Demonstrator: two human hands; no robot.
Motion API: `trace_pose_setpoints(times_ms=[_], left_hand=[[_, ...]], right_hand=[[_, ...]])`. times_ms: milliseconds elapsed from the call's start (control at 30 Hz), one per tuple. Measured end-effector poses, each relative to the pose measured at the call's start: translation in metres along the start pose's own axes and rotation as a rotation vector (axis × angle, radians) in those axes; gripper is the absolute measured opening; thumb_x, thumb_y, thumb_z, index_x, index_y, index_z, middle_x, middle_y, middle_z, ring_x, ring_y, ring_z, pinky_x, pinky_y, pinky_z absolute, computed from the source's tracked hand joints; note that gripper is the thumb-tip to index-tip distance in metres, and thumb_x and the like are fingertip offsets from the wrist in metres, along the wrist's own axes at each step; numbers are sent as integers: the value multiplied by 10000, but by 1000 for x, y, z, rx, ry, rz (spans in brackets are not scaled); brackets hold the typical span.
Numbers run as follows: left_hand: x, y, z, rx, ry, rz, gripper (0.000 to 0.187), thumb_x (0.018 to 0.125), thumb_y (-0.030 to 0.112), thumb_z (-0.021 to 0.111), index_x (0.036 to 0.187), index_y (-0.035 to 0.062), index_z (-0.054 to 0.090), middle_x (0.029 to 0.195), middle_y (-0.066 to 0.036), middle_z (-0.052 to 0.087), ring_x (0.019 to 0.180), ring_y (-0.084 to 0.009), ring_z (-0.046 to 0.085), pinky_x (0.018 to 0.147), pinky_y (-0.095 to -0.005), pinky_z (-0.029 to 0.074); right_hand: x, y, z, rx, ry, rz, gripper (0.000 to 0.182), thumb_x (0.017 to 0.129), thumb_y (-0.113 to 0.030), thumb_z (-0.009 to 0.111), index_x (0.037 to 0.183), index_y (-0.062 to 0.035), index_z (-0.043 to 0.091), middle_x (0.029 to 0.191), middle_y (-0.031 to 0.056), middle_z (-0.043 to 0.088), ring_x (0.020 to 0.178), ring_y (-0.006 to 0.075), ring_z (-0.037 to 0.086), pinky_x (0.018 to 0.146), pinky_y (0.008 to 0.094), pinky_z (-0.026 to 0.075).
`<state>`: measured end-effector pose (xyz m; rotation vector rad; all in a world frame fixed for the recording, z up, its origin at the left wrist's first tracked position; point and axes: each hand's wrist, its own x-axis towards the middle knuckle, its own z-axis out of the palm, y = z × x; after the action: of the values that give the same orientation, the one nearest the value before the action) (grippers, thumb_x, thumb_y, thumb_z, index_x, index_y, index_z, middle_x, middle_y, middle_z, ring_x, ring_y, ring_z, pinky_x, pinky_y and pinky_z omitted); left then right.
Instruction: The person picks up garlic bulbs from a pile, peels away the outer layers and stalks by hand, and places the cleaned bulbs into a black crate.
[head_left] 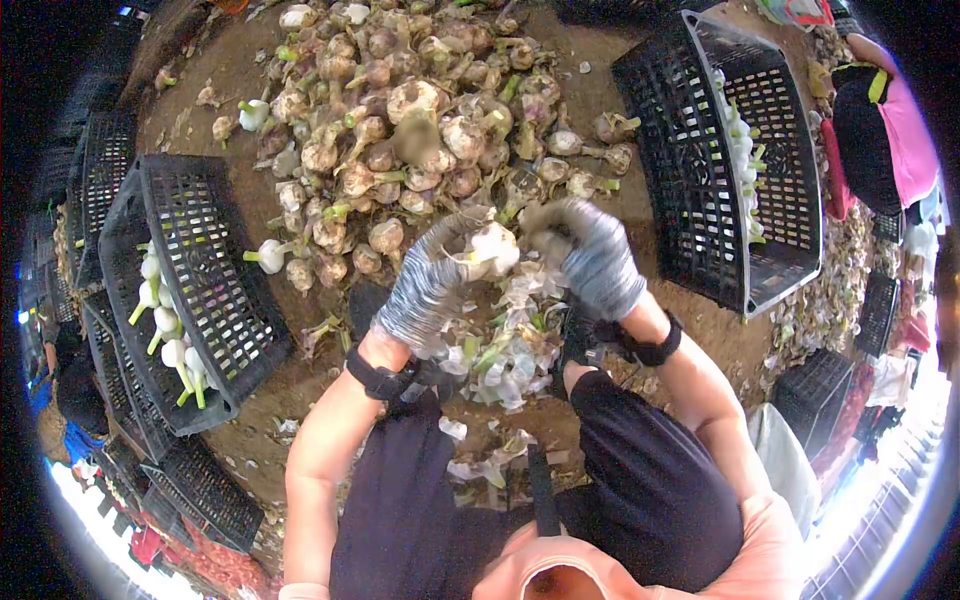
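Between my hands is a garlic bulb, pale and mostly white, gripped in the closed fingers of my left hand. My right hand is just to the right of the bulb, its fingers curled but smeared by motion; whether they hold anything does not show. Both hands wear grey striped gloves. In front of them lies a large heap of unpeeled garlic, brownish with dirt and short stems. Loose papery garlic skins are scattered below my hands, between my feet.
A black plastic crate on the left holds several white garlic bulbs with green stems. Another black crate on the right holds more cleaned bulbs. A person in pink is at the far right. More crates stand at lower left.
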<state>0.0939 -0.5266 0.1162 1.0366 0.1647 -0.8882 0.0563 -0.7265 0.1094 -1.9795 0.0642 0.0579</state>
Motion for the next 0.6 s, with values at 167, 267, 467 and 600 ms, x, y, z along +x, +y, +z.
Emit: trace_pose_setpoints(times_ms=[167, 267, 467, 600], left_hand=[[3, -9, -7, -127, -48, -14, 638, 699, 258, 727, 1239, 64, 448, 1150, -79, 554, 1022, -211, 562, 841, -326, 485], [6, -12, -12, -98, -71, -8, 441, 794, 141, 618, 1204, 41, 487, 1030, -62, 600, 897, -160, 599, 735, -264, 507], [3, -10, -11, 101, -74, -103, 545, 780, 312, 613, 1217, 15, 474, 1088, -84, 594, 962, -164, 578, 830, -299, 483], [5, -16, -11, 56, -107, -61, 569, 782, 333, 618, 1243, 39, 459, 1072, -78, 592, 952, -169, 581, 813, -292, 487]], right_hand=[[0, 45, -14, -473, 52, -73, 150, 802, -107, 628, 915, -9, 616, 879, 61, 628, 782, 133, 583, 697, 281, 474], [-6, 13, -8, -60, -16, 33, 252, 784, -218, 658, 979, -62, 617, 867, 130, 621, 752, 242, 600, 687, 336, 477], [-3, 4, 3, 380, -250, 354, 272, 832, -246, 639, 940, -7, 565, 822, 56, 588, 767, 102, 508, 697, 280, 459], [-6, 7, -4, 421, -256, 421, 275, 844, -232, 624, 974, 5, 574, 840, 44, 607, 814, 89, 516, 741, 260, 454]])
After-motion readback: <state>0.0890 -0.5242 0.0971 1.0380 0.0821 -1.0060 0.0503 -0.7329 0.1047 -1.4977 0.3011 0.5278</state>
